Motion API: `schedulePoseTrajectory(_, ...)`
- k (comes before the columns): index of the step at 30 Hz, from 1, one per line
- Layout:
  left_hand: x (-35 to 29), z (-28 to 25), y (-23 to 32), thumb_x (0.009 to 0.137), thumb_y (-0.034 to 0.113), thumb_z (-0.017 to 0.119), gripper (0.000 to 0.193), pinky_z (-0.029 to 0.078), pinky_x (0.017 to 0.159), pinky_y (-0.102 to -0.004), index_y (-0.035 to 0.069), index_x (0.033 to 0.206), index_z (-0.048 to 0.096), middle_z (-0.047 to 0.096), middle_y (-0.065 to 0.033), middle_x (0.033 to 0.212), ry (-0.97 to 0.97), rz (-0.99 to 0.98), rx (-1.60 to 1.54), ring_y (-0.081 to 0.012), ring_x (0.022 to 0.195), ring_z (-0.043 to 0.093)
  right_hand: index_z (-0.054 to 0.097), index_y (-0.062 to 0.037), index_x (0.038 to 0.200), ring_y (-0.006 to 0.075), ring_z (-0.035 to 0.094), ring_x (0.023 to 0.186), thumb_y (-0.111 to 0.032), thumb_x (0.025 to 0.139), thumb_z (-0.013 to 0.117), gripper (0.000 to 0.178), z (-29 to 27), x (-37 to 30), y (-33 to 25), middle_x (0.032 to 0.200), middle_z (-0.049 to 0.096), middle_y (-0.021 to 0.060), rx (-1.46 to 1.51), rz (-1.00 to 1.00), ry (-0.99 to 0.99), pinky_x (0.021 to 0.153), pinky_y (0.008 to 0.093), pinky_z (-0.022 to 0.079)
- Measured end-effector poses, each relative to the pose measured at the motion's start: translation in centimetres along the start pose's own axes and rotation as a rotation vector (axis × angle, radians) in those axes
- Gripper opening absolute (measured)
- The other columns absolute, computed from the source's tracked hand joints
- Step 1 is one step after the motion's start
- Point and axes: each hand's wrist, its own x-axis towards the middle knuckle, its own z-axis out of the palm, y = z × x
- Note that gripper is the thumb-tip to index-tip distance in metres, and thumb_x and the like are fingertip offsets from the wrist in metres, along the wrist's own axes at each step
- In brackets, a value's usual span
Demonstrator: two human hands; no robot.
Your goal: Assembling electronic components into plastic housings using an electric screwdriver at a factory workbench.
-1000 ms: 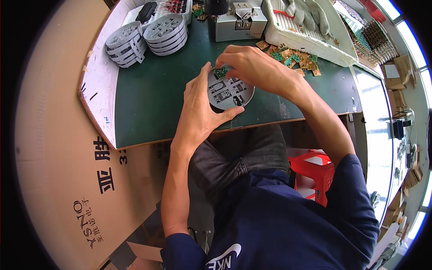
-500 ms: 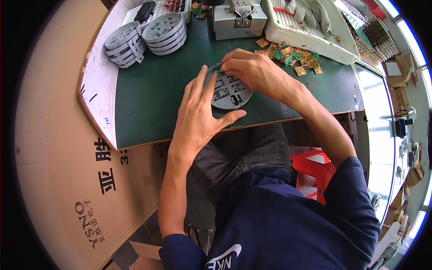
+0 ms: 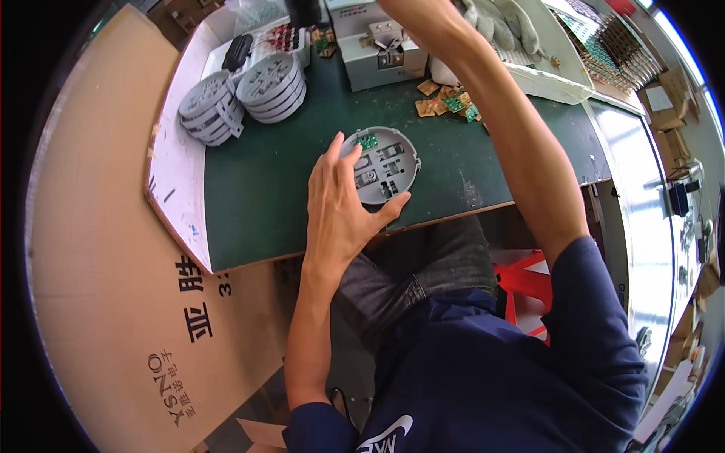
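Note:
A round grey plastic housing (image 3: pixel 410 170) lies on the green work surface, its moulded compartments facing up. Inside it, near the far rim, sits a small green circuit board (image 3: pixel 368 141). My left hand (image 3: pixel 336 192) grips the housing from the left, fingertips by the board and thumb at the near rim. My right forearm (image 3: pixel 521 143) stretches over the table toward the top edge, where the hand passes out of the picture. Under that arm is a pile of small orange-brown and green circuit boards (image 3: pixel 445 102), partly hidden.
Stacks of similar grey housings (image 3: pixel 272 87) stand at the far left. A silver metal box (image 3: pixel 381 60) is at the back, beside a white foam tray (image 3: pixel 555 81) holding grey gloves (image 3: pixel 502 26). A red stool (image 3: pixel 521 283) stands below the table's near edge.
My right hand has left the housing and moved up and away past the top edge. The green board now shows in the housing. My left hand keeps its grip; the whole view has shifted.

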Motion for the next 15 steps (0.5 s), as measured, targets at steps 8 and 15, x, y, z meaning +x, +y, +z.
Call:
schedulePoseTrajectory(8, 0.4, 0.1, 0.2, 0.078, 0.053, 0.084, 0.088, 0.039, 0.114, -0.0505, 0.001, 0.139, 0.049, 0.045, -0.0227, 0.152, -0.009, 0.02, -0.073, -0.0405, 0.136, 0.046, 0.056, 0.007, 0.124, 0.0178, 0.068, 0.091, -0.043, 0.098, 0.071, 0.058, 1.2, 4.4, 0.3, 0.102, 0.07, 0.0127, 0.159, -0.104, 0.003, 0.083, 0.0296, 0.055)
schedulePoseTrajectory(15, 0.2, -0.1, 0.0, 0.078, 0.058, 0.084, 0.091, 0.038, 0.115, -0.051, 0.002, 0.141, 0.049, 0.044, -0.0204, 0.153, -0.02, -0.016, -0.047, -0.0405, 0.137, 0.046, 0.055, -0.0045, 0.105, 0.0085, 0.052, 0.052, -0.029, 0.096, 0.072, 0.031, -1.4, -0.1, -0.7, 0.067, 0.058, -0.0004, 0.093, -0.018, 0.378, 0.047, 0.026, 0.043)
